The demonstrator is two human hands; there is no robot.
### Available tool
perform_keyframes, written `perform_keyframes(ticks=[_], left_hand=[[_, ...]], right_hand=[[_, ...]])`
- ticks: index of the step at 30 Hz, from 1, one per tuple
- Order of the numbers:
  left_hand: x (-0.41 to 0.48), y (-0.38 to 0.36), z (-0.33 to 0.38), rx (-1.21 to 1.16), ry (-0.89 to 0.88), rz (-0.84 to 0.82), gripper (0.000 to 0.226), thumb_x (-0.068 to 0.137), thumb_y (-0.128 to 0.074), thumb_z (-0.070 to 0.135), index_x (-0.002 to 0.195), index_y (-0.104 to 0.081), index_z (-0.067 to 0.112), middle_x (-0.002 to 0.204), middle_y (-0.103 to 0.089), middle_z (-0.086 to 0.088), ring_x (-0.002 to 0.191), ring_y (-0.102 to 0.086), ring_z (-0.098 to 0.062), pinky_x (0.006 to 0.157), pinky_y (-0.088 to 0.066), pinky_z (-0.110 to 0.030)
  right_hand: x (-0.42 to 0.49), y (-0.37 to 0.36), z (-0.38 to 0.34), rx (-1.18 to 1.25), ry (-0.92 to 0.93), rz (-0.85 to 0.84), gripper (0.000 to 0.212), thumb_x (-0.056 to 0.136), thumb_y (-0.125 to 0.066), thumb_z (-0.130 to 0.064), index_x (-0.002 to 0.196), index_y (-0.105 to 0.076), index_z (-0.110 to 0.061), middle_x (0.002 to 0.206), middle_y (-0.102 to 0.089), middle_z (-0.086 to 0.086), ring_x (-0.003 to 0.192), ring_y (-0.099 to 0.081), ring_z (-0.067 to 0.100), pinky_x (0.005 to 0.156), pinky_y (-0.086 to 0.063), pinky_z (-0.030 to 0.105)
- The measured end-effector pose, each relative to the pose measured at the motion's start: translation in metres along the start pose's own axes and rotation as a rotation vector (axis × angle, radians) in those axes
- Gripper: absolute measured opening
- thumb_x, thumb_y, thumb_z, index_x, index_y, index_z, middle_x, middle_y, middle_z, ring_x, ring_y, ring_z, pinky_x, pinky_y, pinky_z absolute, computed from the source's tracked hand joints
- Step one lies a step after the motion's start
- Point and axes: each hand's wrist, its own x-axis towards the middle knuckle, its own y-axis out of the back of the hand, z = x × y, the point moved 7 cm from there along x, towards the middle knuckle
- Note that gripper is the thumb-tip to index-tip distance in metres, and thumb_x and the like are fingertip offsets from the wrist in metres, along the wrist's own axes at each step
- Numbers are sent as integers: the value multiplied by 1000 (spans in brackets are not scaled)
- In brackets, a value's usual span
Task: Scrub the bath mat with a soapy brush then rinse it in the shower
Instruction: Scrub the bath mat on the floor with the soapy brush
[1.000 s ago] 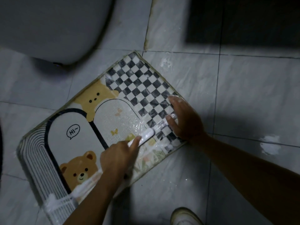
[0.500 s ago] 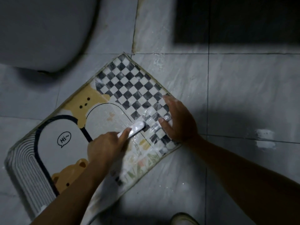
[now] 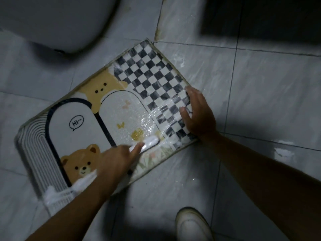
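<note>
So the bath mat [image 3: 78,122] lies flat and at an angle on the wet tile floor [image 3: 260,93], bear print facing up, checkered part at the far right. The left hand [image 3: 116,160] grips a white brush [image 3: 149,142], fingers wrapped round the handle with one finger stretched along the top, and the head sits on the near-right part of the mat, where it's shiny and wet. The right hand [image 3: 199,115] rests on the checkered right edge, fingers fairly straight and pressing down. There's white foam [image 3: 57,195] on the near-left corner. A toilet [image 3: 52,20] sits far left, and a white shoe [image 3: 192,223] is near right.
</note>
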Motion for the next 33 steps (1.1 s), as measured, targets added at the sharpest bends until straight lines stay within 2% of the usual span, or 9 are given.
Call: perform_keyframes(ticks=[2,6,10,13,15,18,25,31,33], left_hand=[[-31,-8,-15,173,-22,-7,98,84,16,79,106,-69,36,64,-48,10,47,-32,-3,44,-20,-27],[-3,-1,42,-100,56,-5,86,91,-9,85,69,-64,22,58,-58,6,50,-55,-10,56,-47,-24],[27,6,104,-162,-34,23,85,89,-15,88,67,-62,20,58,-60,5,51,-58,-14,64,-57,-32],[5,-8,70,-150,-5,35,85,90,-14,88,66,-61,21,59,-58,6,52,-57,-11,64,-51,-28],[-15,-18,27,-101,55,50,86,90,-12,87,63,-60,21,57,-57,6,52,-55,-10,58,-43,-25],[-33,-22,-6,-48,120,40,88,88,-9,89,62,-60,22,56,-55,5,53,-55,-11,61,-47,-27],[-22,-26,73,-255,23,-11,85,88,-15,88,69,-64,21,62,-62,7,56,-61,-9,67,-56,-28],[-88,-55,-54,-267,276,29,90,85,-4,90,64,-62,25,61,-60,8,57,-59,-7,71,-56,-31],[-92,-56,-61,-281,301,61,91,84,-2,92,63,-61,26,60,-60,7,56,-60,-9,71,-57,-32]], right_hand=[[0,0,-1,-3,13,-17,58,100,-51,-39,147,-47,-4,144,-54,15,131,-52,21,107,-41,23],[0,-4,-1,-9,-20,-108,50,101,-52,-42,140,-52,-12,138,-56,8,128,-48,19,104,-39,29],[2,4,1,4,-61,-115,26,105,-48,-32,125,-59,-19,124,-60,-1,117,-48,11,94,-41,21],[7,9,8,38,-90,-148,29,106,-45,-32,122,-62,-17,124,-62,1,116,-48,11,92,-34,10],[6,7,6,-5,-48,-160,29,105,-45,-32,121,-62,-15,127,-62,3,117,-47,14,94,-37,19],[0,-1,1,-70,3,-211,34,105,-45,-39,122,-61,-15,135,-57,5,125,-45,20,101,-38,30],[-3,0,3,-144,23,-329,35,104,-54,-33,134,-55,-16,150,-45,6,138,-35,23,111,-36,36],[-3,-9,-3,-219,-53,-243,23,95,-55,-18,118,-52,-15,144,-46,8,133,-40,26,108,-45,48],[-10,-22,-16,-352,-115,-200,32,95,-51,-20,126,-47,-14,148,-43,14,137,-39,31,113,-42,52]])
